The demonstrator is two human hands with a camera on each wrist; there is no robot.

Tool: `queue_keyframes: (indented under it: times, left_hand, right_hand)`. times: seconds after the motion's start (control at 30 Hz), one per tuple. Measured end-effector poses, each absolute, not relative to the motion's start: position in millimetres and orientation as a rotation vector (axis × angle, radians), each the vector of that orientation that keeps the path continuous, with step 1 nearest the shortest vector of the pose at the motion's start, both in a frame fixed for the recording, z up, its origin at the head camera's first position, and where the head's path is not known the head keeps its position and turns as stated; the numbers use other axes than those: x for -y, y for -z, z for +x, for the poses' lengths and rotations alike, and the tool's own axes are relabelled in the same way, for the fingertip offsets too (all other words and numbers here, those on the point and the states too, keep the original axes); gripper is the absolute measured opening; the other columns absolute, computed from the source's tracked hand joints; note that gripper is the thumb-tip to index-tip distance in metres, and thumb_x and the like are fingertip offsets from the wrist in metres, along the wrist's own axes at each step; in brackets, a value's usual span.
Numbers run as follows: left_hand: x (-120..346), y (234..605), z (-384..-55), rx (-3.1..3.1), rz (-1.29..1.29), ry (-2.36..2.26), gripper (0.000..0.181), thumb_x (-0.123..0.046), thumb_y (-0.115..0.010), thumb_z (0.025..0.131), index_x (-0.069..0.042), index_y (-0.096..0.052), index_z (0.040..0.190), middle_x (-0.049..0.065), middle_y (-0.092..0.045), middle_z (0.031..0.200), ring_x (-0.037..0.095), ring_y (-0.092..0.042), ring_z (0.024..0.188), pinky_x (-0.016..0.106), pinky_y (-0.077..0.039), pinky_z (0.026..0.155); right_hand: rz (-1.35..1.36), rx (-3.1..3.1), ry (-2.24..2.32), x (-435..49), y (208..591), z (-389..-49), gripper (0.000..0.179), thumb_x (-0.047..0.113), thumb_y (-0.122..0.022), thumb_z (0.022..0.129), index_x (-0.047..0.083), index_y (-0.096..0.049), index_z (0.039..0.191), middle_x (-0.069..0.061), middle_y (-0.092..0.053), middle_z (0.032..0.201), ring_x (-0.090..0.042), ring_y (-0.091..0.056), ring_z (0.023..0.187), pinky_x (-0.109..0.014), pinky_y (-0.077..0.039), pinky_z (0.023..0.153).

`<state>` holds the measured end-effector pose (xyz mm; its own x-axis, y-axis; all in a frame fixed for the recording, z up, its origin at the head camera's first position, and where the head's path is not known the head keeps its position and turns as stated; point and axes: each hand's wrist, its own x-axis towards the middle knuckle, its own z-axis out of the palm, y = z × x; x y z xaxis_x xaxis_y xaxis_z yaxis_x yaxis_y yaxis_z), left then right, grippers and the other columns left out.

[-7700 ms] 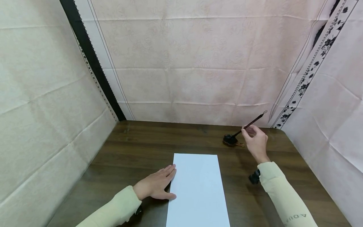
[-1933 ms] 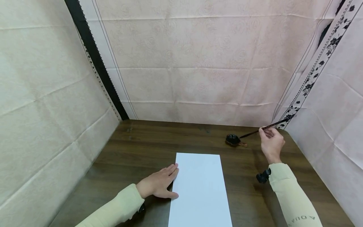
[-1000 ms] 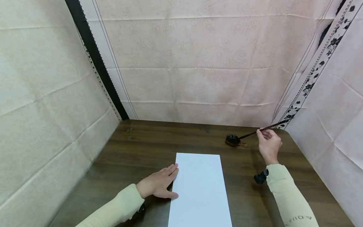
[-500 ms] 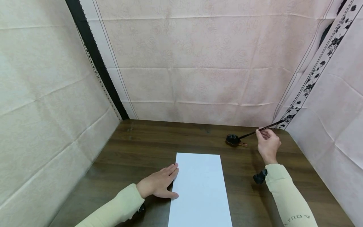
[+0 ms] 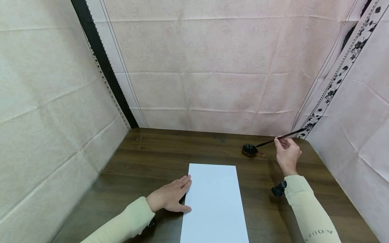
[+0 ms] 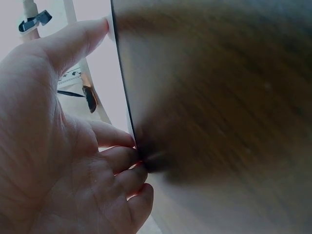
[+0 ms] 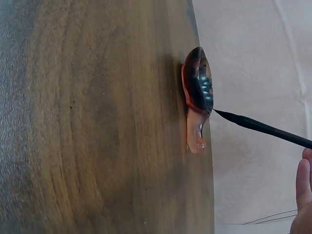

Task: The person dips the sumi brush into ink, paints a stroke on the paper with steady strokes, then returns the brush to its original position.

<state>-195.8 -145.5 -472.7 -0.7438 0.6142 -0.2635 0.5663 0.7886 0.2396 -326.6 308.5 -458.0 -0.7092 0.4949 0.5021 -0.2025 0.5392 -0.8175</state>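
a dark brown table (image 5: 136, 165) shows streaked wood grain and a rounded far right corner. a pinkish cloth (image 5: 206, 60) with horizontal creases hangs behind its far edge, thin dark lines near both sides. a creamy cloth (image 5: 51, 94) hangs on the left, a black strip (image 5: 105, 62) between the two. on the right hangs a whitish cloth (image 5: 358, 114) beside a band of black flowers (image 5: 331, 91).
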Motion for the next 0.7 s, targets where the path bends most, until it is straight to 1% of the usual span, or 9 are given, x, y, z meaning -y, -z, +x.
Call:
queue_keyframes:
  times: [0.17,0.33,0.53,0.7]
  left_hand:
    - [145.6,473.2,-195.5,-2.646,0.894,-0.209,0.099,-0.069,-0.053,0.085,-0.008,-0.018,0.155,0.007,-0.01,0.165,0.024,-0.013,0.153,0.044,-0.023,0.122]
    - [145.4,475.8,-196.2,-2.645,0.895,-0.211,0.1,-0.07,-0.052,0.085,-0.008,-0.017,0.155,0.007,-0.009,0.165,0.024,-0.012,0.153,0.043,-0.022,0.122]
    - [145.3,476.1,-196.2,-2.645,0.907,-0.219,0.1,-0.069,-0.052,0.085,-0.007,-0.017,0.155,0.008,-0.009,0.165,0.025,-0.011,0.153,0.044,-0.022,0.122]
    - [145.5,473.7,-195.9,-2.636,0.898,-0.222,0.1,-0.067,-0.054,0.086,-0.006,-0.017,0.155,0.008,-0.009,0.165,0.025,-0.012,0.153,0.044,-0.022,0.123]
  right_hand:
    - [-0.207,2.019,-1.213,-310.4,451.6,-324.8,0.027,0.026,-0.068,0.09,0.006,-0.071,0.108,-0.016,-0.073,0.105,0.018,-0.057,0.081,-0.001,-0.047,0.074]
    - [-0.161,2.03,-1.194,-312.9,440.7,-320.0,0.028,0.025,-0.068,0.09,0.004,-0.071,0.109,-0.016,-0.073,0.104,0.018,-0.057,0.082,-0.001,-0.047,0.074]
    - [-0.073,2.054,-1.125,-314.0,422.2,-314.5,0.026,0.027,-0.068,0.09,0.006,-0.072,0.106,-0.015,-0.073,0.101,0.019,-0.058,0.081,0.001,-0.046,0.072]
    - [0.006,2.063,-1.104,-311.0,408.0,-308.6,0.025,0.025,-0.07,0.089,0.005,-0.072,0.104,-0.015,-0.074,0.099,0.018,-0.059,0.081,0.0,-0.047,0.073]
